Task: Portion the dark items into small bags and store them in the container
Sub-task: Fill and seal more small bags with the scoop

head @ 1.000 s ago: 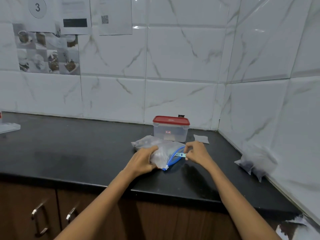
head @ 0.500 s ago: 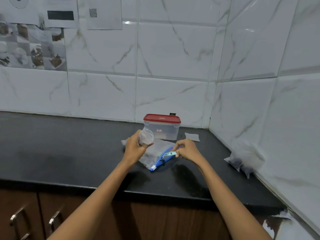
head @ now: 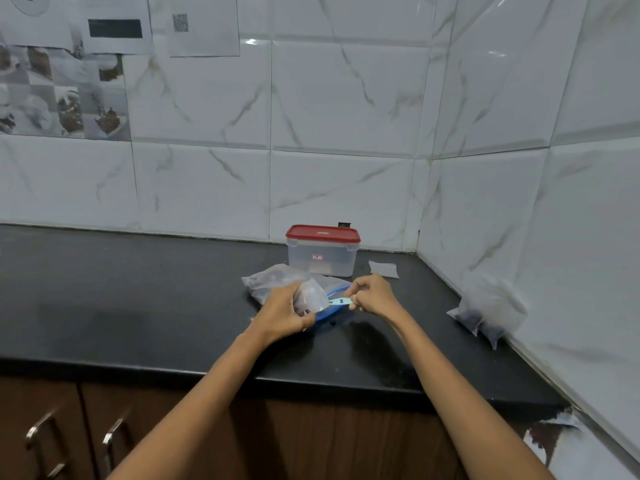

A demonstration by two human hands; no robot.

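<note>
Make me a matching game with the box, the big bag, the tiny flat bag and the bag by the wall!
Things:
1. container
2. big zip bag
3. small empty bag
4. filled bag

Places or states:
A. leaning against the right wall tiles
B. gripped by the left hand, its blue zip pinched by the right hand
C. closed with a red lid, at the back of the counter
D. lying flat just right of the container

Pairs: 1-C, 2-B, 3-D, 4-A
</note>
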